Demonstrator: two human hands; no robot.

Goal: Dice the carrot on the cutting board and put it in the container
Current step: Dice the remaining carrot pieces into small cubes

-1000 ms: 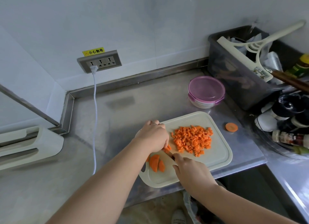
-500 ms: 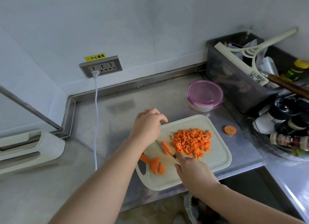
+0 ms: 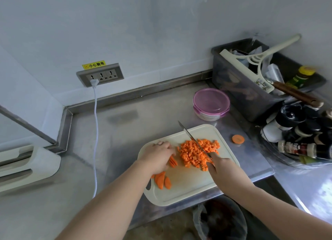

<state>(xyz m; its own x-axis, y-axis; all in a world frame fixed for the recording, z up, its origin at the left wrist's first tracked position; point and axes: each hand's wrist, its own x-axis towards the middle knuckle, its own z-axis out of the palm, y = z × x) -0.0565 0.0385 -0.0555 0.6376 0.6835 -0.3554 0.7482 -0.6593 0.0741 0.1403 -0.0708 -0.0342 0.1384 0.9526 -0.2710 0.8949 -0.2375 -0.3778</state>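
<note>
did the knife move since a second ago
Yes. The knife went from the slices to above the diced carrot pile, judged against the cutting board.

Cutting board point(image 3: 188, 191): cream, rounded corners, flat at counter's near edge.
Diced carrot point(image 3: 194, 153): orange heap on board's far-right part.
Carrot strips point(image 3: 173, 161): just left of heap.
Half-slices point(image 3: 162, 181): board's near-left.
Round carrot slice point(image 3: 238, 139): off board, right.
Container point(image 3: 211, 103): round, pink lid on, beyond board.
</note>
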